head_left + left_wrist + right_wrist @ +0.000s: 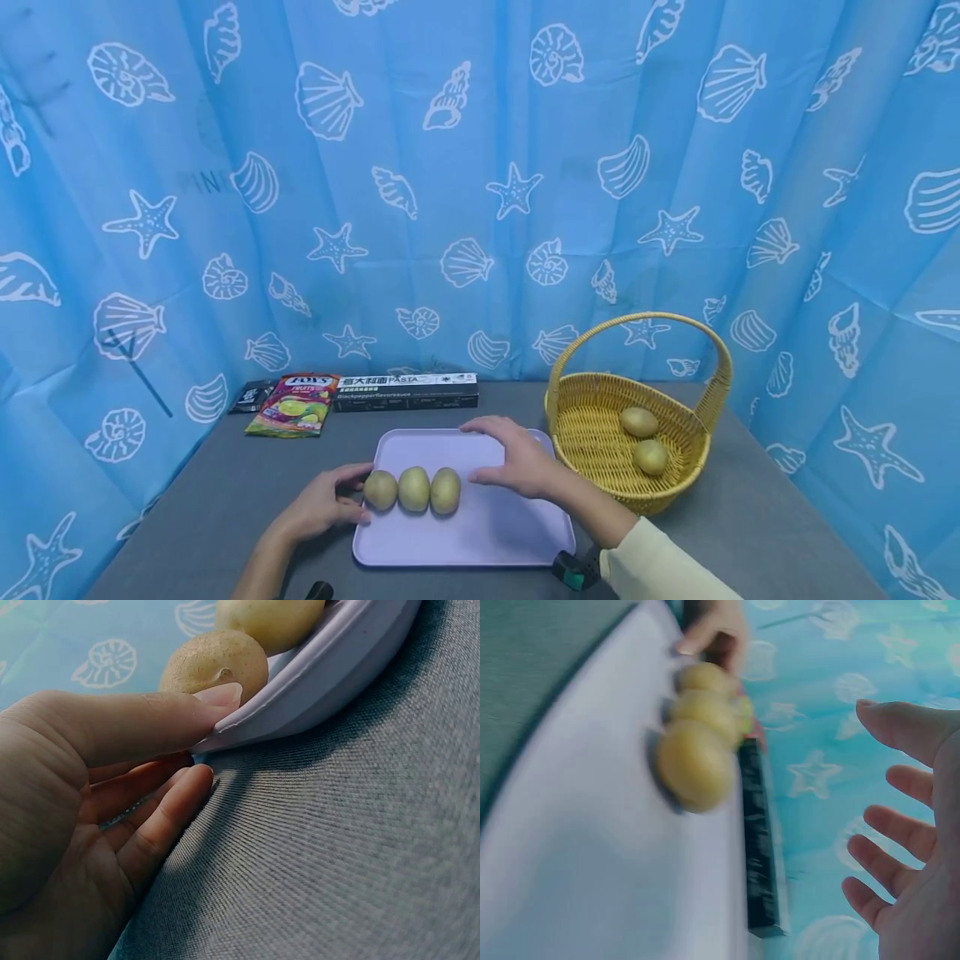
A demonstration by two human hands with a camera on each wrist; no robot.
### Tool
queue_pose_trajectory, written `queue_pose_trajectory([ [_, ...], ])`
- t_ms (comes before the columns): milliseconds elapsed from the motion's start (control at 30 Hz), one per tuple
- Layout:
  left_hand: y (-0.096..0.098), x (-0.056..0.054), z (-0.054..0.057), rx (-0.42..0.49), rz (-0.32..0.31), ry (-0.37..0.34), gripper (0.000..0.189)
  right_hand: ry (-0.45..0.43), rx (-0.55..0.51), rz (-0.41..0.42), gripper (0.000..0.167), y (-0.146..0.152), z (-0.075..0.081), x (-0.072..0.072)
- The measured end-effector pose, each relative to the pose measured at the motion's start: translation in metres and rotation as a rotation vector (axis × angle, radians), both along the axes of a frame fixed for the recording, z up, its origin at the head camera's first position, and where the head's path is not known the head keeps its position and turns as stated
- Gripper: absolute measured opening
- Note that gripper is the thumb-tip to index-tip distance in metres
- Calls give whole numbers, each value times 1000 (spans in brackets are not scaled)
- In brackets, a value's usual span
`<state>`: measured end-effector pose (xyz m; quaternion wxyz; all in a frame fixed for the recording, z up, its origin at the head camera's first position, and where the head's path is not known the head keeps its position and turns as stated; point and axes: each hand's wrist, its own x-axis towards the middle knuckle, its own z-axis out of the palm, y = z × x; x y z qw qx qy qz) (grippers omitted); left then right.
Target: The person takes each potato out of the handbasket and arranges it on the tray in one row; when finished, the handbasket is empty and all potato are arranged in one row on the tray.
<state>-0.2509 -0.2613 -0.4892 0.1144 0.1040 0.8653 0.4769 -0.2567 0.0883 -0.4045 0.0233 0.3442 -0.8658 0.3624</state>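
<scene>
A light purple tray point(517, 533) lies on the grey table, bearing three potatoes side by side: a left one point(380, 490), a middle one point(414, 489) and a right one point(446, 491). At the tray's left edge, my left hand point(318, 504) grips the rim, the thumb over it and the fingers at its outer side, close to the left potato point(217, 664). Above the right half of the tray, my right hand point(521, 462) is spread, its fingers apart and holding nothing. Two more potatoes, one point(639, 422) behind the other point(650, 457), lie in a yellow wicker basket point(592, 467).
The basket, with a tall arched handle point(645, 317), stands right of the tray. Behind the tray lie a black and white pasta box point(405, 393), a bright Fox's candy bag point(294, 406) and a small black packet point(252, 396). A blue shell-patterned curtain point(480, 208) hangs at the back.
</scene>
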Motion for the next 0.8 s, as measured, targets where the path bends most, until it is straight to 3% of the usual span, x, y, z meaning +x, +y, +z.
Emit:
queue_pose_trajectory([
  [200,0,0,1,7,-10,5,86,51,-62,25,45,23,28,-9],
  [400,0,1,0,10,0,3,86,78,-28,10,38,45,43,-17],
  [567,0,1,0,7,7,4,86,36,23,-15,32,65,49,-21],
  [800,0,1,1,10,2,3,86,-34,67,-43,23,97,43,-32],
])
